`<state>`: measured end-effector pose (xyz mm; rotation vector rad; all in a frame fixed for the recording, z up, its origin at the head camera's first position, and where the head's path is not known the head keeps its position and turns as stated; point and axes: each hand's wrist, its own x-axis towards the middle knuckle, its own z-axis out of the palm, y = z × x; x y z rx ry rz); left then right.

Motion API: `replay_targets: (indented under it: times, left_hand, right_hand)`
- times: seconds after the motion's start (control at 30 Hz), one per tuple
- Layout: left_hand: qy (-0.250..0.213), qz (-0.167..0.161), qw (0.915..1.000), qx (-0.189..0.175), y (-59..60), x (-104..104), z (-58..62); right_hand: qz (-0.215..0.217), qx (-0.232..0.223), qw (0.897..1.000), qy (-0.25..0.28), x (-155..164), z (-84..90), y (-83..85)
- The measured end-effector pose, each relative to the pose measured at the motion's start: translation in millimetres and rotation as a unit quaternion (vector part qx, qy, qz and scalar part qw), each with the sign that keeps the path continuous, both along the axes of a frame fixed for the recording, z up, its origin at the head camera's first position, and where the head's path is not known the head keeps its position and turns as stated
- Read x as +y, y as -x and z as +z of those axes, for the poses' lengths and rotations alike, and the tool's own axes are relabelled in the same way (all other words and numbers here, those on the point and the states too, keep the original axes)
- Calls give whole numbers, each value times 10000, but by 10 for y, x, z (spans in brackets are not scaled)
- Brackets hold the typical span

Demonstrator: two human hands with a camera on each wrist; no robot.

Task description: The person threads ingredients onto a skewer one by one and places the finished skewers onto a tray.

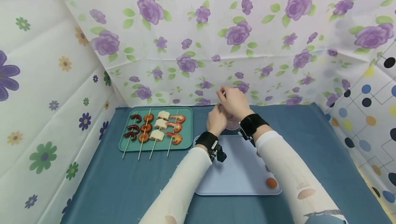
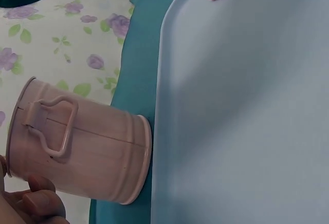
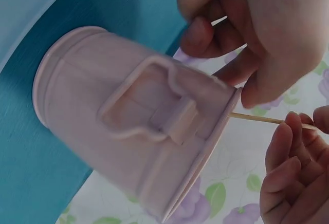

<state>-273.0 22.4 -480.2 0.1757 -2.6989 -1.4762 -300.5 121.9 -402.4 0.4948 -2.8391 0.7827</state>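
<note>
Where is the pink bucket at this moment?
In the head view the pink bucket stands on the blue cloth, just behind the light blue tray, mostly hidden behind both hands and right of the green tray of skewers.

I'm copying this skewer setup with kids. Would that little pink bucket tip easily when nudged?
Probably. The pink bucket looks like thin, light plastic and widens toward its rim, standing on its narrower base. The wooden skewer poking out above the rim may lever it over, so steadying it with one hand seems wise.
</note>
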Motion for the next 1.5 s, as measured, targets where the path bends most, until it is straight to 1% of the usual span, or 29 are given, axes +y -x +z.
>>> replay_targets:
  times: [0.1,0.2,0.3,0.37,0.47,0.57,0.63,0.67,0.7,0.8,0.83,0.87,0.9,0.93,0.97,1.03,1.07,1.1,1.2,1.23,1.27,1.33,1.37,1.4,1.43,1.47,1.5]
  left_hand:
    - [269,78,9996,-31,-9,19,48]
    - [415,-19,9991,-47,9,34,54]
    - [508,-123,9986,106,14,35,57]
    - [513,-175,9983,234,7,27,48]
    - [488,-264,9980,311,-29,11,13]
    - [385,-412,9982,214,-68,-6,-27]
    - [274,-491,9983,159,-62,-22,-70]
    - [303,-508,9981,154,-65,-16,-77]
    - [295,-519,9979,236,18,-11,-213]
    - [397,-407,9974,432,221,-19,-464]
    - [458,-372,9968,540,304,-20,-586]
    - [488,-357,9967,534,328,-26,-602]
    - [392,-367,9974,489,359,-51,-622]
    - [351,-370,9981,350,304,-74,-508]
    - [287,-382,9985,284,277,-93,-454]
    - [182,-425,9989,112,206,-119,-307]
    - [178,-419,9989,135,219,-131,-296]
    - [178,-427,9986,240,282,-137,-375]
    - [327,-475,9980,273,367,-115,-417]
    - [433,-452,9973,391,419,-99,-479]
    - [485,-476,9969,387,441,-84,-503]
    - [546,-500,9971,202,363,-51,-367]
    - [520,-504,9972,160,366,-40,-367]
    - [520,-503,9973,133,370,-30,-375]
    - [509,-470,9974,212,387,-20,-417]
    - [432,-480,9977,183,402,-10,-436]
    - [438,-465,9976,259,460,3,-515]
  right_hand:
    - [-156,-40,9999,-51,53,22,3]
    - [-358,44,9992,-147,110,32,18]
    - [-537,166,9983,-171,156,33,37]
    - [-587,190,9980,-139,178,25,40]
    - [-608,144,9980,-40,204,-11,21]
    - [-664,40,9977,94,239,-54,-9]
    - [-734,-6,9972,165,260,-81,-22]
    - [-769,-31,9968,201,273,-90,-24]
    - [-812,-27,9964,223,283,-96,-23]
    - [-890,33,9956,282,304,-101,-6]
    - [-899,59,9955,287,311,-100,2]
    - [-904,69,9954,294,316,-96,9]
    - [-900,68,9955,299,322,-92,16]
    - [-879,59,9957,300,326,-86,23]
    - [-855,45,9959,292,332,-81,32]
    - [-829,0,9960,321,344,-64,51]
    - [-829,-7,9959,370,350,-52,62]
    - [-832,2,9956,425,358,-39,74]
    - [-893,29,9939,640,390,-14,103]
    - [-898,52,9933,732,403,-13,112]
    - [-910,65,9928,772,416,-17,113]
    - [-932,51,9916,896,438,-39,111]
    - [-950,26,9908,968,446,-53,109]
    - [-964,11,9901,1024,454,-66,106]
    - [-974,17,9895,1066,459,-78,104]
    - [-1010,29,9887,1107,461,-87,100]
    - [-1034,27,9878,1161,460,-91,97]
